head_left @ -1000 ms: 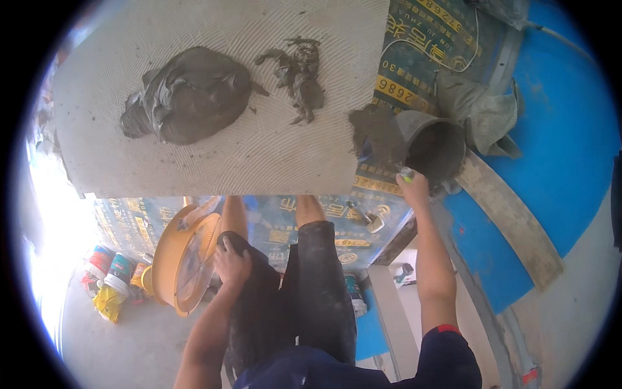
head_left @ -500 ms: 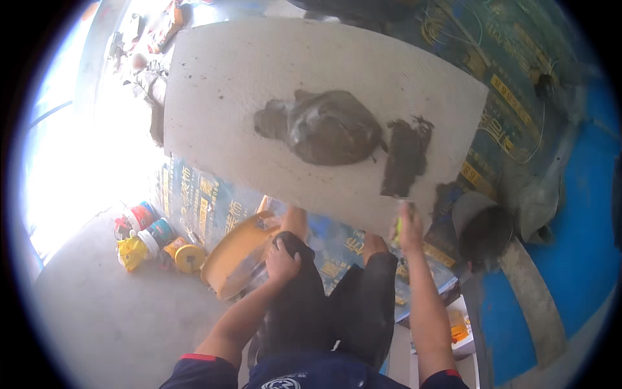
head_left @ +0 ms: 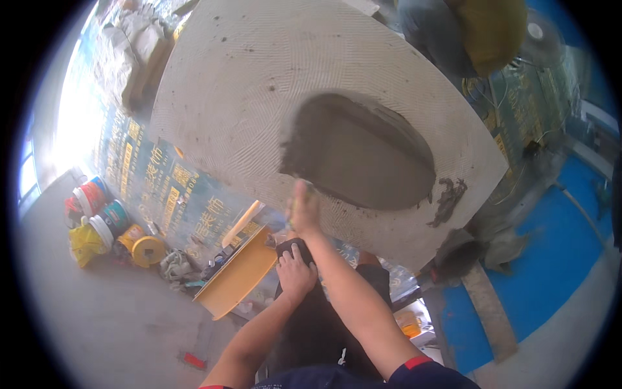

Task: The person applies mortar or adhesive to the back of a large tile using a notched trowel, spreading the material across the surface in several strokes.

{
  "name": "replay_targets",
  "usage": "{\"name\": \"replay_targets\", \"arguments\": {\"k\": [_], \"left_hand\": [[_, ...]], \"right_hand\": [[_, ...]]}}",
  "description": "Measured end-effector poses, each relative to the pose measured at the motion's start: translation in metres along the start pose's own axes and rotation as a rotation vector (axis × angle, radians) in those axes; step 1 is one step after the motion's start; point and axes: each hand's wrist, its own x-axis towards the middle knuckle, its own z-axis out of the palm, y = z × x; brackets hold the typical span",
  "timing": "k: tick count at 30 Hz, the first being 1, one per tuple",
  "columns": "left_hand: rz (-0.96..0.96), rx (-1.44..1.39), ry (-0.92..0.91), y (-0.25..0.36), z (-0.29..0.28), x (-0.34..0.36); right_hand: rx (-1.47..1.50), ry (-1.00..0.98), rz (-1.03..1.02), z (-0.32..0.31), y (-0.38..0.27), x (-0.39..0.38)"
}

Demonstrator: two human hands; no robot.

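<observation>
My right hand [head_left: 302, 209] is closed around the handle of a trowel and is blurred by motion. The trowel's blade lies against the left end of a wet grey mortar patch [head_left: 363, 152], and I cannot tell blade from mortar. Smooth and oval, the patch covers part of a large pale slab [head_left: 227, 97] with combed ridges. A rough smear of mortar [head_left: 448, 200] sits near the slab's right corner. My left hand [head_left: 297, 269] rests on my left knee, fingers spread and holding nothing, below my right wrist.
Left of my legs lies a yellow curved piece [head_left: 240, 275]. Several small tubs, including a teal one [head_left: 111, 219], stand farther left near a yellow bag [head_left: 86, 245]. A dark bucket [head_left: 457, 254] is by the slab's right corner. Printed sheeting [head_left: 155, 175] covers the floor.
My right hand has swung with the trowel from the slab's right side leftward across my body. The lumpy mortar heap is now a flat, smooth oval. My left hand stays on the knee; the view has turned.
</observation>
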Motion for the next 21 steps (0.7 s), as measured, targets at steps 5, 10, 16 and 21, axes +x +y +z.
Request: {"name": "replay_targets", "arguments": {"k": [5, 10, 16, 21], "left_hand": [[0.038, -0.074, 0.044, 0.004, 0.007, 0.006], [-0.068, -0.143, 0.023, 0.004, -0.004, 0.003], [-0.041, -0.113, 0.019, 0.013, -0.002, 0.002], [-0.074, -0.089, -0.011, 0.004, -0.002, 0.000]], "right_hand": [[-0.851, 0.160, -0.455, 0.026, -0.001, 0.019], [-1.172, 0.177, -0.119, -0.106, -0.029, -0.046], [-0.952, 0.614, -0.147, -0.283, 0.032, -0.106], [0.266, 0.467, 0.114, -0.131, 0.046, -0.057]]}}
